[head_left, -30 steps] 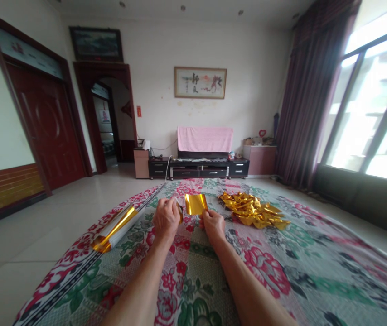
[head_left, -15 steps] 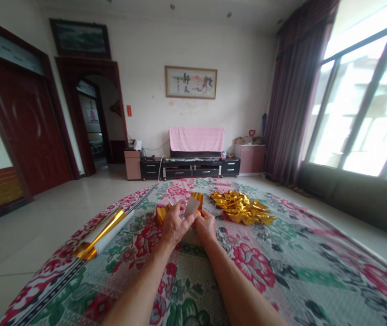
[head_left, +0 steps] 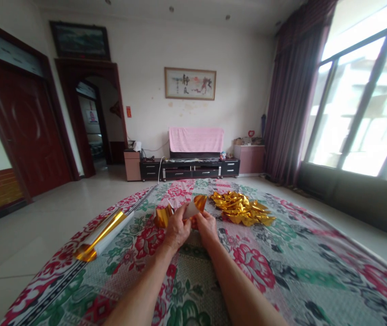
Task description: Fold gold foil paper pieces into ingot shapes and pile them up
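Between my two hands is a sheet of gold foil paper (head_left: pixel 191 210), its pale back facing me and its gold side curling over at the upper right. My left hand (head_left: pixel 177 226) is closed on the left part of the sheet, and my right hand (head_left: pixel 206 225) pinches its lower right edge. Just left of my left hand lies another curled piece of gold foil (head_left: pixel 162 217). To the right rests a heap of folded gold foil pieces (head_left: pixel 243 208). Fingertips under the sheet are partly hidden.
A flowered cloth (head_left: pixel 193 280) covers the broad surface before me. Near its left edge lies a stack of gold and white sheets (head_left: pixel 103 235), one corner curling. Beyond stand a low black cabinet (head_left: pixel 192 170) with a pink cloth (head_left: pixel 196 139) above it, and a curtained window at right.
The sheet has been bent over: its upright gold end now curls to the right. My left fingers have drawn in around the paper. The heap and the stack stay put.
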Demonstrator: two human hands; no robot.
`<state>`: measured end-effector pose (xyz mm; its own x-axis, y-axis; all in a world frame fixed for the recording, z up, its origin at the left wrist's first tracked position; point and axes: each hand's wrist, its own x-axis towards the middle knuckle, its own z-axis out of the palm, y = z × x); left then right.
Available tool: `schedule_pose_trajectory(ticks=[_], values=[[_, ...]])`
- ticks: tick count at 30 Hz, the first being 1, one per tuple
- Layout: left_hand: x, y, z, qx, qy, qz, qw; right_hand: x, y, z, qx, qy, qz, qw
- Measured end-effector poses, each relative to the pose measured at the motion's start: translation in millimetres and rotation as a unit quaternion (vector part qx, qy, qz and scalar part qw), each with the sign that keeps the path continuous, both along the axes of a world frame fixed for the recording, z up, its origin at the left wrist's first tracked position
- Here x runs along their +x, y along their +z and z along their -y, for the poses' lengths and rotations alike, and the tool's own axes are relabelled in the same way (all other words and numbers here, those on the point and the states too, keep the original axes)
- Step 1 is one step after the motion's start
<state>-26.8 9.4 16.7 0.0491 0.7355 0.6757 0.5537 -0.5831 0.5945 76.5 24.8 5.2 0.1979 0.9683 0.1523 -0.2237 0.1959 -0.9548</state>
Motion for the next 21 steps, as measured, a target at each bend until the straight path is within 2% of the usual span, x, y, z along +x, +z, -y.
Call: schedule_pose_trajectory(ticks=[5, 10, 13, 16, 19, 21], values=[[4, 2.0, 2, 0.008, 0.0, 0.02, 1.0, 1, 2.2, 1, -0.015, 0.016, 0.001, 1.0], [5, 10.2, 6, -0.044, 0.013, 0.141, 0.989, 3, 8.6, 8, -0.022, 0.03, 0.013, 0.999], [6, 14.2, 6, -0.087, 0.006, 0.206, 0.975, 3, 12.3, 11, -0.021, 0.039, 0.012, 0.999], [7, 15.6, 6, -0.161, -0.009, 0.246, 0.956, 4, 12.1, 12, -0.013, 0.043, 0.024, 0.999], [8, 16.9, 8, -0.228, -0.055, 0.303, 0.924, 5, 9.3, 10, -0.004, 0.043, 0.035, 0.998], [9, 18.4, 9, -0.238, -0.085, 0.346, 0.904, 6, 7.7, 9, -0.004, 0.045, 0.036, 0.998]])
